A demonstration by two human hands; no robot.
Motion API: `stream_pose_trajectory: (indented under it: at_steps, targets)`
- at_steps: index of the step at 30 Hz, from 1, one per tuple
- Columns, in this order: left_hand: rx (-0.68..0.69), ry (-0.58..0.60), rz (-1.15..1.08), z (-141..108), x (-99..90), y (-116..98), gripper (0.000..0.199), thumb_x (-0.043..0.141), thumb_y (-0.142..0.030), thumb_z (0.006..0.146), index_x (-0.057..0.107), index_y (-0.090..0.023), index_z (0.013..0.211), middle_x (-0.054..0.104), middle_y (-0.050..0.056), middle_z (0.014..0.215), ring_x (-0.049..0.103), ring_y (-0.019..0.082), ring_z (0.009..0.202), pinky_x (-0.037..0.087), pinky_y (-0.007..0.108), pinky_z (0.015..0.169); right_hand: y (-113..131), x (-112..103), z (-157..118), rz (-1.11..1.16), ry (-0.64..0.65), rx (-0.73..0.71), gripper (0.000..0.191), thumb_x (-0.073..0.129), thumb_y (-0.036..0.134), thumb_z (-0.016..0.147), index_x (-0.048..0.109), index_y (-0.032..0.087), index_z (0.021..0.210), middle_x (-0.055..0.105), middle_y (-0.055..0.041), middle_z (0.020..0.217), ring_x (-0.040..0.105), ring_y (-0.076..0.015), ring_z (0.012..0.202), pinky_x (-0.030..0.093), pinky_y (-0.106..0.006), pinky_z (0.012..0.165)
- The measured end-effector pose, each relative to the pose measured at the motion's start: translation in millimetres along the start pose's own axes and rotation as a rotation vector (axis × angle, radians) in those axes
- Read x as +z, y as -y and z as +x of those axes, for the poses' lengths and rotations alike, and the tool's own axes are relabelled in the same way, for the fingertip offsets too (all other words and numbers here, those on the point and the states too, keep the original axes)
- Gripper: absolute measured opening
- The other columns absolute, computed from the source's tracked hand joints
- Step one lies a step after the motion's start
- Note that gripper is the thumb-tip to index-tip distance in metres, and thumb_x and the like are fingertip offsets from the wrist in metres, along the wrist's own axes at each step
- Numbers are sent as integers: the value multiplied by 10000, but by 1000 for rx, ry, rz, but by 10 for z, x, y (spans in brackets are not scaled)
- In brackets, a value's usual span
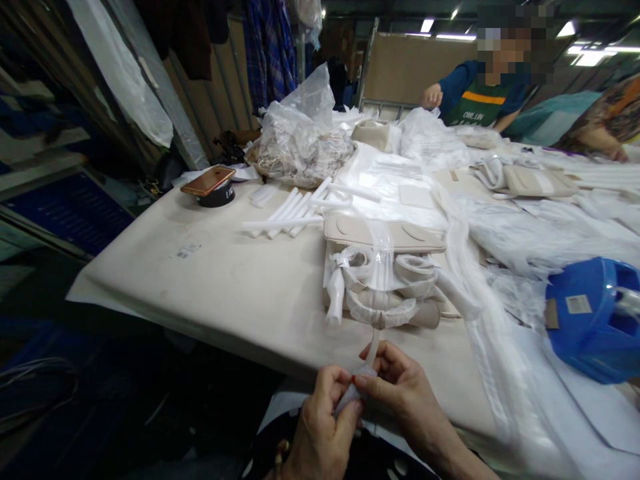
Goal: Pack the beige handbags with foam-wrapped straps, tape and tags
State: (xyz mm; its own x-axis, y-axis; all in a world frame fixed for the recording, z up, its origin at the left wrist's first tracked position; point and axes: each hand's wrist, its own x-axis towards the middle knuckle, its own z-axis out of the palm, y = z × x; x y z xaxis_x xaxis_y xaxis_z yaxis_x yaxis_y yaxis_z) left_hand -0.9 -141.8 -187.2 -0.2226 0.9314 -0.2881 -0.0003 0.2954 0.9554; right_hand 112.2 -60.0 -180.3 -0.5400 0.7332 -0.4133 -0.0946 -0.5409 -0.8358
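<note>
A beige handbag lies near the table's front edge, its handles bound in white wrapping and a clear band running down its middle. From the bag a narrow pale strap runs toward me into both hands. My left hand pinches a piece of translucent white wrapping at the strap's near end. Beside it, my right hand is closed on the strap, thumb and fingertips pressed together close to the left fingertips. The strap's end is hidden between the fingers.
Several white foam tubes lie behind the bag, left of a plastic-wrapped pile. A phone rests on a black round object. At right stands a blue plastic container. A co-worker is across the table.
</note>
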Motion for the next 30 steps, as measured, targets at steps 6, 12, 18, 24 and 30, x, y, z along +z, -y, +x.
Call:
stream_pose_trajectory:
  at_steps: [6,12,18,24,30]
  targets:
    - [188,-233,-17,-20,50,44,108,587,-213,772,618,-225,875,667,52,781,603,197,724,426,265,711,9,14,-2,62,0,46,397,838,340,547,548,177,765,547,61,574,507,-79,516,376,-192,505]
    - [169,-115,27,18,8,11,140,549,-217,799,624,-216,917,655,49,776,594,193,727,428,264,720,-1,-8,16,68,-34,50,386,847,317,530,568,165,750,540,69,540,485,-68,483,359,-186,480]
    - [-33,121,-126,96,-48,30,179,497,-300,833,560,-180,950,608,29,777,544,154,677,442,234,611,-82,-94,56,58,32,103,329,836,322,551,608,144,708,614,19,578,553,-102,511,414,-212,498]
    - [-110,187,-238,173,-31,-58,195,545,-336,782,565,-143,801,570,5,684,507,99,527,417,208,508,30,-61,59,-2,-8,137,342,832,339,548,544,158,584,580,38,510,541,-107,452,407,-215,450]
    - [-262,172,-306,217,-66,-110,282,560,-408,718,576,-131,766,572,-3,598,475,76,422,351,190,417,162,-154,-54,-133,107,56,295,721,387,711,583,185,875,586,31,606,562,-114,548,428,-221,518]
